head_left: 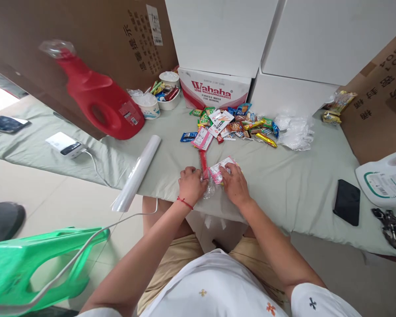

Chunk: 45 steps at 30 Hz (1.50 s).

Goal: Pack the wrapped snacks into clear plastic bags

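Observation:
My left hand, with a red cord on its wrist, is closed at the front edge of the bed-like surface. Its fingertips pinch crinkled clear plastic, and a narrow red packet sticks out just beyond them. To its right, my right hand has its fingers bent over a pink-and-white snack packet. A second pink-and-white packet lies farther back, beside a pile of small wrapped snacks. What the left fingers cover is partly hidden.
A roll of clear film overhangs the front edge at left. Behind it stands a red jug, near tubs of snacks. Clear plastic bags, a phone and keys lie right. A white cable trails left.

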Tool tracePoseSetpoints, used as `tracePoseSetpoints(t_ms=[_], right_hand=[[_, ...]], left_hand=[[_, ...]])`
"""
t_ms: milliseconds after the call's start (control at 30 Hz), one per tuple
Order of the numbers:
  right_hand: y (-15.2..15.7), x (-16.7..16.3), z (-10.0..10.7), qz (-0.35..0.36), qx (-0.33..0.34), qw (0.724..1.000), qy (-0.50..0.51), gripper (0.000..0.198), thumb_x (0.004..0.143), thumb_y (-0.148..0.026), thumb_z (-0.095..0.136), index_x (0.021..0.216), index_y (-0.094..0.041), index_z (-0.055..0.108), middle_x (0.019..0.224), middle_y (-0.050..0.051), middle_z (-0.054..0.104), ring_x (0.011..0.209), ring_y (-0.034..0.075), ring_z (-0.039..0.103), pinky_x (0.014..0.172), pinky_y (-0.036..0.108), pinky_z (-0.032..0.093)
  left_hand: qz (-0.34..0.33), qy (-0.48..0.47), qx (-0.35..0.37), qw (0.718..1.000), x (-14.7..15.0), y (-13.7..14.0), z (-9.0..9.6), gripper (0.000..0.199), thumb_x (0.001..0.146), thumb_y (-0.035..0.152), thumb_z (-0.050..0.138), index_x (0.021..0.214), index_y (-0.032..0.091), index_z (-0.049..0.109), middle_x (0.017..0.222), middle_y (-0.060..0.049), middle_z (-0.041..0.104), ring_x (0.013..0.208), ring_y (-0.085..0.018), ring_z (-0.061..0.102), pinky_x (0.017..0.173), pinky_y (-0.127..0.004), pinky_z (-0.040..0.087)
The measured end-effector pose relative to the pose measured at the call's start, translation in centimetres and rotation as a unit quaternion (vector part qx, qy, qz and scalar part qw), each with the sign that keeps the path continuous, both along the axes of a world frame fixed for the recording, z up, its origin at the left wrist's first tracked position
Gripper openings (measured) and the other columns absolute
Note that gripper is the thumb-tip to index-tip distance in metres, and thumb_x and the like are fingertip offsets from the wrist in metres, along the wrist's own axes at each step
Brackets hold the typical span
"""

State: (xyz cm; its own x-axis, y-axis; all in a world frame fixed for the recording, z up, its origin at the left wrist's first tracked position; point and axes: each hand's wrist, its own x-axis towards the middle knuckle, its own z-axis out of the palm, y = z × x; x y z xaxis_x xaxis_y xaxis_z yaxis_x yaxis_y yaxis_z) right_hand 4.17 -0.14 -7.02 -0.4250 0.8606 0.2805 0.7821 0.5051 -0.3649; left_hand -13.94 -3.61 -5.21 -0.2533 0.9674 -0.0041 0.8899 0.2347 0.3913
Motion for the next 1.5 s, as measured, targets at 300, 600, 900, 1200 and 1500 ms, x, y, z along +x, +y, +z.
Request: tracePoseSetpoints(t_ms=[300,600,900,1200,1500], right_hand=[[-0.2,0.1,0.5,0.001,-0.034,0.999,0.020,0.042,0.100,-0.016,0.046,0.135,-0.025,0.067,0.130,0.013,0.061,0.114,0.030,0.055,0.101,0.043,0.046],[-0.5,0.7,0.2,0.030,-0.055,0.994,0.095,0.043,0.097,-0.014,0.045,0.132,-0.024,0.068,0.128,0.011,0.064,0.116,0.029,0.057,0.104,0.046,0.047],[-0.3,2.2,-1.0,0.055,-0.093,0.967,0.231,0.073,0.093,-0.016,0.043,0.164,-0.019,0.022,0.142,0.015,0.059,0.128,0.023,0.058,0.110,0.045,0.046],[-2.2,4.7,0.0,0.080,-0.035,0.996,-0.013,0.074,0.091,-0.004,0.039,0.161,-0.028,0.036,0.163,0.007,0.043,0.131,0.030,0.055,0.099,0.047,0.045],[-4.1,3.9,-0.7,0.030,-0.044,0.998,-0.034,0.072,0.094,-0.007,0.038,0.164,-0.021,0.031,0.167,0.010,0.034,0.126,0.034,0.057,0.095,0.049,0.046]], left_hand=[[0.171,-0.455,-0.050,0.872,-0.4,-0.8,2.1,0.043,0.066,0.015,0.083,0.094,0.022,0.051,0.063,0.006,0.061,0.043,-0.011,0.053,0.048,-0.023,0.040],[0.198,-0.687,-0.066,0.696,2.9,3.2,3.9,0.018,0.071,0.004,0.073,0.076,0.015,0.058,0.066,-0.002,0.067,0.047,-0.005,0.054,0.043,-0.016,0.041],[-0.004,-0.441,0.033,0.897,5.4,2.9,0.4,0.057,0.077,0.008,0.057,0.132,0.024,0.063,0.140,-0.005,0.068,0.093,-0.019,0.074,0.079,-0.034,0.061],[-0.075,-0.255,0.078,0.961,4.6,3.0,0.4,0.060,0.086,0.018,0.059,0.146,0.025,0.057,0.132,-0.005,0.073,0.111,-0.024,0.072,0.100,-0.040,0.057],[-0.185,-0.042,0.136,0.972,5.1,1.5,0.7,0.039,0.104,0.031,0.041,0.133,0.024,0.066,0.146,-0.006,0.064,0.136,-0.029,0.055,0.116,-0.052,0.037]])
